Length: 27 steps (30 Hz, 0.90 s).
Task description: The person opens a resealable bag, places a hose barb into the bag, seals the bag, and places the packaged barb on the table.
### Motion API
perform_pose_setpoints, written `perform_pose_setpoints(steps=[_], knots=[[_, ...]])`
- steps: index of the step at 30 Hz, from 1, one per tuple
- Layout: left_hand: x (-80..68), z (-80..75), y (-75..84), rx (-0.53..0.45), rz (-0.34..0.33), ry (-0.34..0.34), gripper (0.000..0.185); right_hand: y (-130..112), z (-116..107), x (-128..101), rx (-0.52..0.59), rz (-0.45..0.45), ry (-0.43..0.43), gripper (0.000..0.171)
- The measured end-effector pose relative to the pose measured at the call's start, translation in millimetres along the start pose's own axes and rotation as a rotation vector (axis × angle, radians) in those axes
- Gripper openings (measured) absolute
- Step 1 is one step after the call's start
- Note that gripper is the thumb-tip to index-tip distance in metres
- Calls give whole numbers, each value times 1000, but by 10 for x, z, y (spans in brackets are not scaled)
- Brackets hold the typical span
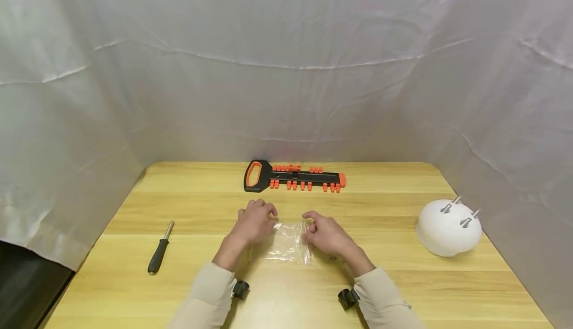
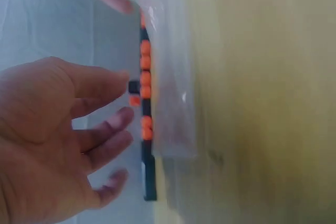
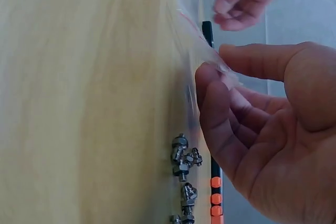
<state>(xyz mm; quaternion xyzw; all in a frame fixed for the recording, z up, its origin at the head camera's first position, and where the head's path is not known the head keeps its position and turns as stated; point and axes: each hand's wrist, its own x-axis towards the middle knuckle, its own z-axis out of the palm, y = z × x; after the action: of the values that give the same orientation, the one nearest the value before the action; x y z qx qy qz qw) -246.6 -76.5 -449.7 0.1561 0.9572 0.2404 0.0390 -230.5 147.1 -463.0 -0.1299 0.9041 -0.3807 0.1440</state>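
A clear plastic bag (image 1: 286,244) lies between the two hands, low over the table. My right hand (image 1: 329,234) pinches its right edge; the right wrist view shows thumb and fingertips on the bag's film (image 3: 195,32). At the bag's left side is my left hand (image 1: 255,219), its fingers loosely bent. Seen from the left wrist, that hand (image 2: 52,135) holds nothing, and its fingertips are apart from the bag (image 2: 176,87). Several small metal fittings with nuts (image 3: 184,156) lie on the table near the right hand.
A black and orange tool rack (image 1: 304,177) with a loop handle lies along the back. At left is a driver with a black handle (image 1: 158,257). A white dome-shaped thing (image 1: 447,232) with two metal pieces on top stands at right. Grey curtains (image 1: 286,95) surround the table.
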Motion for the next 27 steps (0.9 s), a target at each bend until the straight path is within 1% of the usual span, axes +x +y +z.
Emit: perform_pose_setpoints(steps=[1,3,5,7,9,11,13,15,18,21,24,27], knots=[[-26,19,36,-23,9,-1,12,-7,6,-14,-4,5,3,51],[-74,58,110,-83,52,-37,9,-23,9,-38,-10,25,13,50],[-107,96,189,-146,97,-110,8,-38,3,-60,-7,44,25,48],[-124,140,252,-183,132,-178,9,-45,-4,-76,-10,60,37,46],[-125,182,290,-204,153,-213,9,-46,-10,-86,-8,70,41,44],[-120,216,301,-210,144,-228,9,-40,-12,-90,10,66,32,43],[-114,244,293,-218,121,-241,9,-33,-15,-92,49,45,12,45],[-108,264,277,-226,100,-255,8,-29,-17,-89,115,17,-8,49],[-100,275,260,-262,70,-273,11,-27,-22,-85,215,-30,-32,57],[-104,275,258,-297,57,-286,15,-23,-14,-82,298,-35,-56,63],[-109,277,259,-313,53,-294,17,-21,3,-82,329,-22,-75,65],[-115,276,261,-314,54,-288,17,-25,21,-79,321,-17,-72,65]])
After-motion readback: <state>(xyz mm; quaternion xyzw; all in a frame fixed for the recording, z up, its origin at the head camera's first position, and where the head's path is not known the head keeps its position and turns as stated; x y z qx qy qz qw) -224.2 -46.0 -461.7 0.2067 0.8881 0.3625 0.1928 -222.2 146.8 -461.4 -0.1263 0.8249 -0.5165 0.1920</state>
